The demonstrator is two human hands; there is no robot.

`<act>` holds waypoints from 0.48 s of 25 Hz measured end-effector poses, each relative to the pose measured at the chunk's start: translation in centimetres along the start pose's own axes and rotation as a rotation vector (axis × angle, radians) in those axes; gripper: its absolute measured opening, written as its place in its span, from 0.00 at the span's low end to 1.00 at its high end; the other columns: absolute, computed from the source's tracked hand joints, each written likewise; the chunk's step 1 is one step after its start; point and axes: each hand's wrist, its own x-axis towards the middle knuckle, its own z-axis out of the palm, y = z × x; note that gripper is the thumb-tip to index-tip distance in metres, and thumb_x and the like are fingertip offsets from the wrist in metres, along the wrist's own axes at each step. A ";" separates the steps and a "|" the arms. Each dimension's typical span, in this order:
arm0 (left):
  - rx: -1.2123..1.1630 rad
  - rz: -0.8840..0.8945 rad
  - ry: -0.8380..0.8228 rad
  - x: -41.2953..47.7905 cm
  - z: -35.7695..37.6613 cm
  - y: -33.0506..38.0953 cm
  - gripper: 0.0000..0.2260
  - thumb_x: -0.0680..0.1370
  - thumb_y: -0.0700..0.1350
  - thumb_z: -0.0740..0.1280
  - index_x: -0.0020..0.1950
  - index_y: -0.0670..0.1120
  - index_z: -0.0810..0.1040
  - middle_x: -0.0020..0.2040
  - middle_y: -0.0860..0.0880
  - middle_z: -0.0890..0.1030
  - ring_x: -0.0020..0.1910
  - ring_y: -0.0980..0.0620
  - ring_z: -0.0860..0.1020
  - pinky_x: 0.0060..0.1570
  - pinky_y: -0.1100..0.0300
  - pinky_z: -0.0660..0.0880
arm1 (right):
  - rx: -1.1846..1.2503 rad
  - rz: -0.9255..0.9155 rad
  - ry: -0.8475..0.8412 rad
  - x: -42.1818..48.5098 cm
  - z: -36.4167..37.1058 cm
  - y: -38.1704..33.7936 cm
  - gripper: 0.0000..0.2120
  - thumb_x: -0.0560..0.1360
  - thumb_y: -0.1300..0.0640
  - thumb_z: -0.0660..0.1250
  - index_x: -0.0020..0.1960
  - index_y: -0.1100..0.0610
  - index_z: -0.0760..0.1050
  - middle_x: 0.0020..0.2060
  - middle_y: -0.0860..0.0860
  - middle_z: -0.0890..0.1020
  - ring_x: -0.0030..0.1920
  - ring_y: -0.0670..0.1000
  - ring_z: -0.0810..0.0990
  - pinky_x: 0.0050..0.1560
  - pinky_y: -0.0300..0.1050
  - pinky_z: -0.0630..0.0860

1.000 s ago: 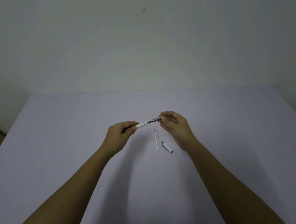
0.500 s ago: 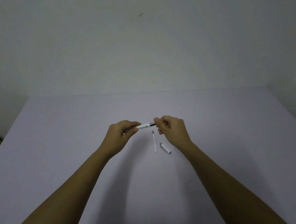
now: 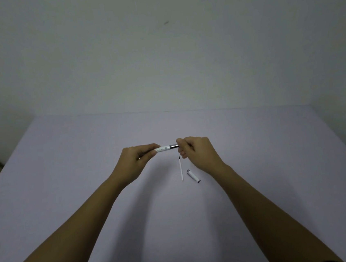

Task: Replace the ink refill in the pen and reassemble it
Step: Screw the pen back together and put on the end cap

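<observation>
Closer together than a second ago, the hands have shut the gap between the pen's two halves: the dark stretch of refill no longer shows. Left hand (image 3: pixel 137 160) is closed around the white pen barrel (image 3: pixel 163 149); right hand (image 3: pixel 193 150) pinches the metal tip section (image 3: pixel 174 146) between fingertips. Doing this well likely means keeping both halves in line and twisting gently until snug. Just below the right hand, a spare refill (image 3: pixel 181 168) and the cap (image 3: pixel 193 175) lie on the tabletop (image 3: pixel 64 163), near each other but apart.
</observation>
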 end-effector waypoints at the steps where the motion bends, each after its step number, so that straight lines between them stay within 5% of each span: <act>1: 0.004 0.004 0.008 0.0 0.0 0.1 0.08 0.78 0.46 0.65 0.53 0.52 0.82 0.28 0.59 0.75 0.27 0.57 0.67 0.27 0.71 0.62 | 0.003 -0.009 0.017 0.0 0.1 -0.1 0.12 0.78 0.52 0.61 0.45 0.58 0.79 0.34 0.50 0.82 0.35 0.48 0.82 0.42 0.40 0.78; 5: 0.040 0.003 0.054 0.0 -0.3 0.2 0.08 0.78 0.44 0.65 0.53 0.51 0.82 0.29 0.55 0.76 0.28 0.57 0.68 0.27 0.71 0.63 | 0.071 -0.089 0.006 -0.3 0.1 -0.3 0.08 0.74 0.57 0.68 0.52 0.54 0.75 0.38 0.45 0.80 0.39 0.41 0.80 0.41 0.28 0.76; 9: 0.038 0.027 0.039 -0.3 -0.4 0.3 0.08 0.78 0.45 0.64 0.53 0.52 0.82 0.29 0.59 0.75 0.28 0.57 0.69 0.27 0.72 0.63 | 0.037 -0.076 0.013 0.1 -0.3 -0.3 0.05 0.75 0.57 0.67 0.44 0.58 0.80 0.36 0.53 0.84 0.37 0.47 0.83 0.42 0.35 0.78; 12: 0.041 0.036 0.054 -0.2 -0.2 0.4 0.08 0.78 0.45 0.64 0.53 0.52 0.81 0.31 0.51 0.79 0.29 0.56 0.69 0.29 0.70 0.64 | -0.003 -0.073 -0.002 0.0 -0.1 -0.3 0.09 0.75 0.53 0.66 0.47 0.59 0.80 0.37 0.53 0.84 0.38 0.46 0.82 0.44 0.39 0.78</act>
